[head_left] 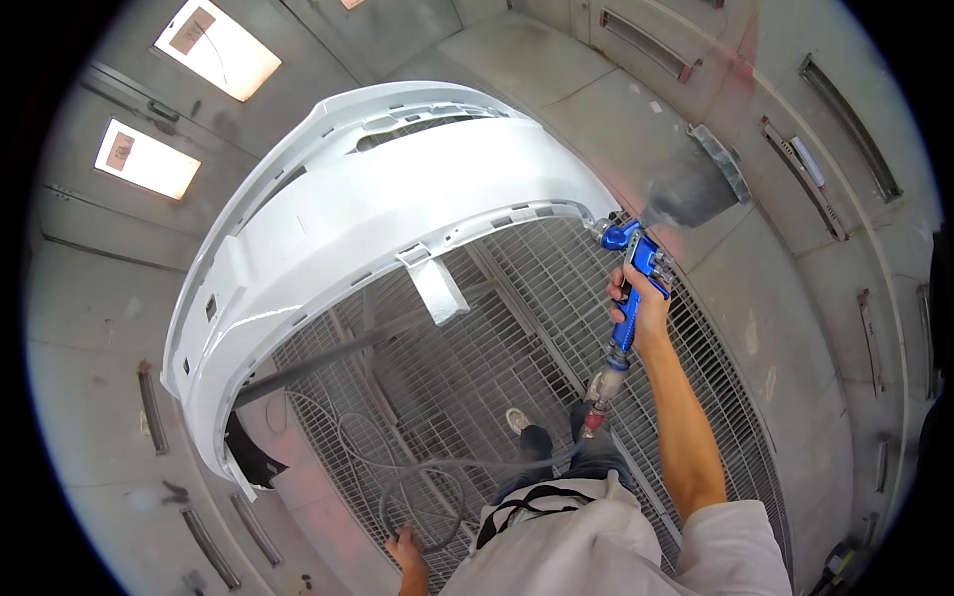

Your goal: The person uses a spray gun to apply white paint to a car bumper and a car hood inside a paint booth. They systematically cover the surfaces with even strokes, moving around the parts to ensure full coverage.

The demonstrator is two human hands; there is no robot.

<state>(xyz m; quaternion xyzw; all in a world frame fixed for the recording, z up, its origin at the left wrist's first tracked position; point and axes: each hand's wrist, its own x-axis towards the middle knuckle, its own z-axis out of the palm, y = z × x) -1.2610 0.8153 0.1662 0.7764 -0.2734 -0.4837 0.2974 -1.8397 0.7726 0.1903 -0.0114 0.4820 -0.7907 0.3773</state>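
My right hand (646,306) is wrapped round the handle of a blue spray gun (644,260). The gun's nozzle is close to the right end of a glossy white car bumper (388,189). A dark, smeared paint cup (701,184) sticks out from the gun toward the upper right. Below the grip, a fitting (599,397) joins the gun to a grey air hose (457,464). Down at the lower edge, my left hand (405,549) is closed on a loop of that hose, away from the bumper.
The bumper curves round in front of me, with a dark support bar (338,358) behind its inner edge. A white tab (437,288) hangs from its lower rim. Metal floor grating (537,328) lies under my feet. Lit panels (217,50) and grey walls surround the area.
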